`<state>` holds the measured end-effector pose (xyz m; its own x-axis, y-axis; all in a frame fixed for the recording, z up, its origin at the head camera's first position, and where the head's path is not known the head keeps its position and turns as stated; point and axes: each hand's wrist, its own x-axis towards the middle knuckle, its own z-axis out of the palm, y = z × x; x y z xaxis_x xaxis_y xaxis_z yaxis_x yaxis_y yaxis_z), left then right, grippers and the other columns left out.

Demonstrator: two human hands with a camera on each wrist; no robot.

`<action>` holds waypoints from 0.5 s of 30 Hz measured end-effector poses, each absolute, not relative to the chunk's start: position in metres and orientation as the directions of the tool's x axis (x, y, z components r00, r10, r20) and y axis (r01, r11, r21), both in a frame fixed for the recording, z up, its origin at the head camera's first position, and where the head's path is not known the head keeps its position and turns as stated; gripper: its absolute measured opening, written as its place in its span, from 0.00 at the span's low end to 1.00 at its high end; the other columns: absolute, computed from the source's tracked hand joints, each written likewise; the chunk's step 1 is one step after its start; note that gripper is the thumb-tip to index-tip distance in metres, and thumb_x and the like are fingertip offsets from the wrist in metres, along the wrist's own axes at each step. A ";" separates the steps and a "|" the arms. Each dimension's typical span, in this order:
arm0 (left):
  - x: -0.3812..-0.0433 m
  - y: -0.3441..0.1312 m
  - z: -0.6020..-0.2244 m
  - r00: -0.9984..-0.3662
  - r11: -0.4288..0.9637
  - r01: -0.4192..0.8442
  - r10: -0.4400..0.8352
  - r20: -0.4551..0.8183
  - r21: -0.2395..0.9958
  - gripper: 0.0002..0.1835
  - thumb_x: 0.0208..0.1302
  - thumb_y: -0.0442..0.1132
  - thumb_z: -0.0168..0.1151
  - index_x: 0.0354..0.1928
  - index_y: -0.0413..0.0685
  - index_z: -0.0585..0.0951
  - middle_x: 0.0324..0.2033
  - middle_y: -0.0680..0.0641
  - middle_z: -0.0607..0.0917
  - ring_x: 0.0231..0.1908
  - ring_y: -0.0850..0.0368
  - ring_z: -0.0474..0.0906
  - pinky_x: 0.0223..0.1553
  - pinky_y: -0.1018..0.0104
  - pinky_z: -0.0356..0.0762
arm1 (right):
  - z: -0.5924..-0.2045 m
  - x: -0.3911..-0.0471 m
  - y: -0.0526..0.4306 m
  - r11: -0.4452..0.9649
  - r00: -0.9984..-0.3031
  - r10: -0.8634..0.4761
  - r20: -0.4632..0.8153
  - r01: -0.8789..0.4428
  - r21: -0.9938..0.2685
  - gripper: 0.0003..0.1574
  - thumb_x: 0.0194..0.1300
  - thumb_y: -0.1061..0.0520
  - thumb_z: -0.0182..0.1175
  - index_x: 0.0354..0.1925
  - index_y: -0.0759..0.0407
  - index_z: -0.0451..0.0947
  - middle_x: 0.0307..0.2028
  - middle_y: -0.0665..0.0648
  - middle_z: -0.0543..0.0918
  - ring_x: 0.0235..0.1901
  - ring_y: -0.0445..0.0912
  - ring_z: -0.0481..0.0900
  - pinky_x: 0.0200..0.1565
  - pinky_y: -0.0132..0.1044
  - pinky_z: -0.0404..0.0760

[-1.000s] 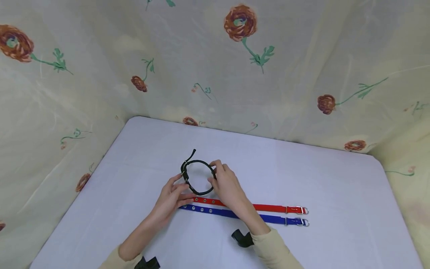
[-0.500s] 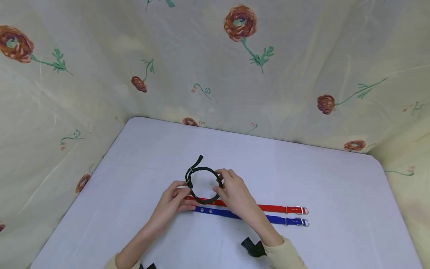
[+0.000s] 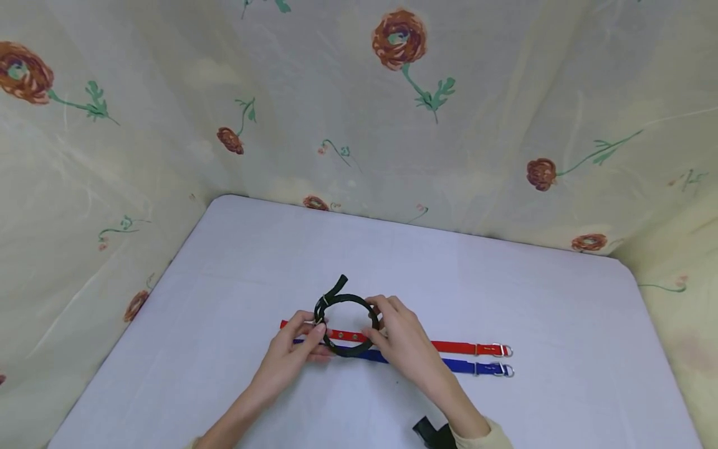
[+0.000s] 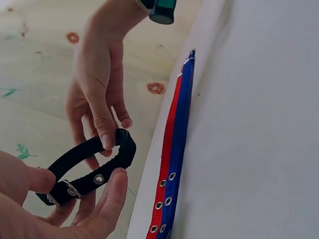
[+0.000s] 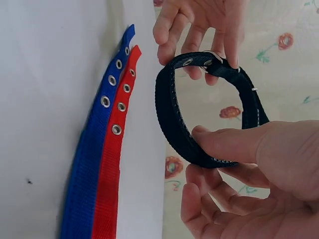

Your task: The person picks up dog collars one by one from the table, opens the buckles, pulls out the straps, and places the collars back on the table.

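Holding the black collar (image 5: 167, 107) as a loop above the counter (image 3: 561, 312), between 2 grips. Pinching it near the buckle (image 4: 72, 190) with the left grip (image 3: 287, 355), and by the opposite curve with the right grip (image 3: 409, 343). Pointing the free tail (image 3: 338, 284) away from the body, on the left grip's side. Overlapping, in head view, the red strap (image 3: 453, 347) and blue strap (image 3: 460, 366), laid lengthwise left to right.

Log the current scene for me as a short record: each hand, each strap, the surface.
left hand: pinches the black strap on the loop's left side
right hand: pinches the loop's right side
black strap: fastened into a loop, tail sticking out, held above the table
red strap: stretched out on the table
blue strap: alongside, nearer the person
table: white surface
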<state>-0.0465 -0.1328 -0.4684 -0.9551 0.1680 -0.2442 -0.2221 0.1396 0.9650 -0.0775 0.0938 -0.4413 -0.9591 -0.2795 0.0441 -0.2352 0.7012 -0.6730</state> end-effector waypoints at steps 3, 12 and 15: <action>-0.044 -0.132 -0.466 -0.955 0.141 -0.217 0.172 -0.240 0.966 0.22 0.82 0.51 0.59 0.65 0.43 0.73 0.54 0.34 0.87 0.43 0.45 0.94 0.48 0.60 0.91 | -0.441 -0.072 0.096 0.708 -0.958 -0.280 0.055 -0.245 -0.662 0.28 0.65 0.65 0.76 0.62 0.61 0.81 0.46 0.58 0.86 0.38 0.44 0.86 0.39 0.31 0.86; -0.037 -0.128 -0.466 -0.952 0.134 -0.216 0.190 -0.239 0.967 0.20 0.83 0.53 0.57 0.67 0.51 0.74 0.55 0.36 0.88 0.40 0.48 0.95 0.45 0.62 0.91 | -0.437 -0.058 0.104 0.715 -0.966 -0.258 0.023 -0.207 -0.668 0.29 0.64 0.63 0.77 0.62 0.58 0.81 0.46 0.58 0.86 0.37 0.44 0.81 0.37 0.27 0.81; -0.035 -0.126 -0.464 -0.953 0.138 -0.219 0.182 -0.242 0.966 0.19 0.84 0.53 0.57 0.66 0.52 0.74 0.55 0.36 0.89 0.38 0.48 0.95 0.44 0.62 0.92 | -0.436 -0.054 0.105 0.718 -0.967 -0.254 0.009 -0.195 -0.669 0.30 0.63 0.62 0.78 0.62 0.57 0.82 0.46 0.57 0.86 0.37 0.46 0.81 0.36 0.27 0.80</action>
<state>-0.0352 -0.1262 -0.4645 -0.9531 0.1816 -0.2419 -0.2189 0.1379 0.9660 -0.0543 0.1055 -0.4359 -0.9671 -0.2542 0.0087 -0.1946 0.7176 -0.6687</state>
